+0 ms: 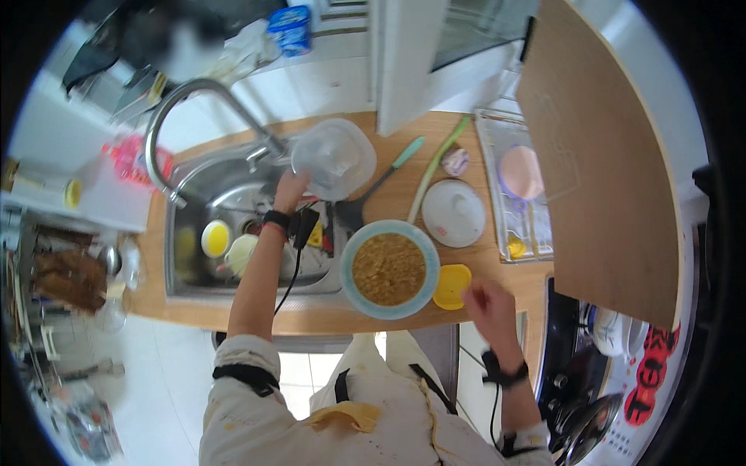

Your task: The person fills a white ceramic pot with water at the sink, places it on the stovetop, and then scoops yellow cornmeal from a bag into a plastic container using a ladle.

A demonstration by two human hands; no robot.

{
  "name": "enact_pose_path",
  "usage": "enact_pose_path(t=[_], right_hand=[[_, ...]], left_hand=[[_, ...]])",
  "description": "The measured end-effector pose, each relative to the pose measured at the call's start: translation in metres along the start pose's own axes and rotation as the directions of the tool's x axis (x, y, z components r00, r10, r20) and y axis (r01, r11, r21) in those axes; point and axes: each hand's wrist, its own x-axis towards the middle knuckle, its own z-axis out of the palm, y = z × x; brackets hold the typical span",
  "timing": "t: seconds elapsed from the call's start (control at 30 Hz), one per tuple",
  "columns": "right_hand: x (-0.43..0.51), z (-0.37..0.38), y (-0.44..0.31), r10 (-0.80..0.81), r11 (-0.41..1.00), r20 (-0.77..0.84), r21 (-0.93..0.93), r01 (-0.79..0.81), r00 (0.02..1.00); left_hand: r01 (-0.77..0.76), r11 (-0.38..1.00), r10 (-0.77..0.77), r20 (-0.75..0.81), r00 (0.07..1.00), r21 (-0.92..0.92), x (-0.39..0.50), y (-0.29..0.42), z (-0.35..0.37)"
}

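Note:
My left hand is at the near left edge of a clear plastic container behind the sink; the fingers touch or grip its rim, I cannot tell which. My right hand, blurred, is beside a yellow plastic lid; whether it touches the lid is unclear. Between my hands a pale blue-rimmed bowl of brown, lumpy food stands on the wooden counter. A spatula with a turquoise handle, a green onion, a purple-and-white piece and a white round lid lie behind it.
The steel sink holds several dishes, under an arched faucet. A wire-edged tray lies at the right, beside a large wooden board. A black stove is at the lower right. A pink bottle stands behind the sink.

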Motion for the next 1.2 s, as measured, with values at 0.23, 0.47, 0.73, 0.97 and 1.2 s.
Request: enact_pose_path(t=[0.23, 0.47, 0.73, 0.97, 1.2], right_hand=[[0.228, 0.142, -0.011, -0.491, 0.783, 0.23, -0.306, 0.542, 0.84], [0.296, 0.19, -0.027, -0.376, 0.258, 0.812, -0.37, 0.892, 0.446], [0.286, 0.175, -0.04, -0.41, 0.05, 0.849, -0.346, 0.937, 0.335], [0.218, 0.17, -0.119, -0.82, 0.163, 0.483, -0.313, 0.935, 0.305], [0.131, 0.187, -0.181, -0.887, 0.348, 0.212, -0.279, 0.895, 0.411]], left_hand=[[0.05, 0.971, -0.102, -0.214, 0.971, -0.236, -0.195, -0.021, -0.054], [-0.081, 0.882, -0.122, -0.39, 0.913, -0.464, -0.271, -0.043, -0.081], [-0.213, 0.887, -0.081, -0.592, 0.802, -0.41, -0.279, -0.069, -0.126], [-0.157, 0.865, 0.47, -0.661, 0.585, 0.477, -0.258, -0.056, -0.181], [-0.072, 0.498, 0.766, -0.399, 0.504, 0.864, -0.259, -0.036, -0.242]])
